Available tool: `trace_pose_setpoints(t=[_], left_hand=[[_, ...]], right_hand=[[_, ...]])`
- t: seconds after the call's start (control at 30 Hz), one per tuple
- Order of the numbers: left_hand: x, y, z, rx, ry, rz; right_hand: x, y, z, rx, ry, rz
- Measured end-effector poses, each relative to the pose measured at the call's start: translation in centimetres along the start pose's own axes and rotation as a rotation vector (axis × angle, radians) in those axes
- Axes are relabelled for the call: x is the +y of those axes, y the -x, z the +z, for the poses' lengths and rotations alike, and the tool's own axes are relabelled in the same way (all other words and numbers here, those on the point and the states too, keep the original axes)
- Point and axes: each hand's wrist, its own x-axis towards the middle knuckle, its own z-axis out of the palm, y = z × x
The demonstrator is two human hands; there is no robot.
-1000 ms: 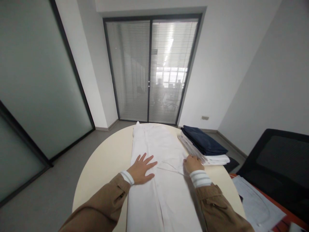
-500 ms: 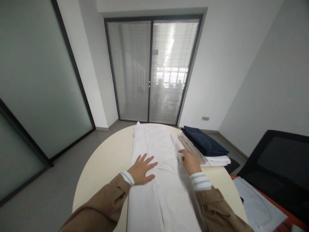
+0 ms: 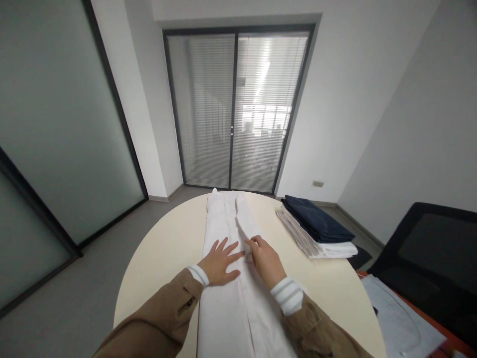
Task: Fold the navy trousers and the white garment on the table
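A person's two bare hands work over a long white garment (image 3: 223, 323) laid flat on a round cream surface (image 3: 164, 268), its long axis running straight out from the person toward the far edge and a glass door (image 3: 234, 112) with slatted blinds. The left hand (image 3: 219, 263) rests open, palm down and fingers spread, on the garment's left half. The right hand (image 3: 265, 259), level with it and just beside it, sits half curled on a folded-over strip of the same cloth (image 3: 244, 219) that runs away along the garment's right side; whether its fingers (image 3: 257, 243) pinch the cloth cannot be told. Both hands lie near the garment's middle, its far end ahead of them and its near end running back between the forearms. To the right, apart from the garment, lies a folded stack of navy and white clothes (image 3: 316, 221).
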Motion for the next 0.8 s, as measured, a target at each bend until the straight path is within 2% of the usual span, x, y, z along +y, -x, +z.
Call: trace_pose_setpoints(t=[0.27,0.43,0.53,0.63,0.8], left_hand=[[0.0,0.0,-0.1,0.009,0.026,-0.014],[-0.1,0.0,-0.1,-0.003,0.03,-0.018],[-0.1,-0.1,-0.1,-0.021,0.024,-0.038],[-0.1,-0.2,-0.2,-0.04,0.022,-0.06],[-0.4,-0.3,-0.1,-0.029,0.062,-0.075]], right_hand=[[-1.1,0.6,0.0,-0.168,-0.061,-0.022],[-0.6,1.3,-2.2,-0.331,0.061,0.144],[-0.1,1.8,-3.9,-0.461,0.136,0.175],[0.3,2.2,-5.3,-0.552,0.114,0.116],[0.1,2.5,-5.9,-0.501,-0.037,-0.038]])
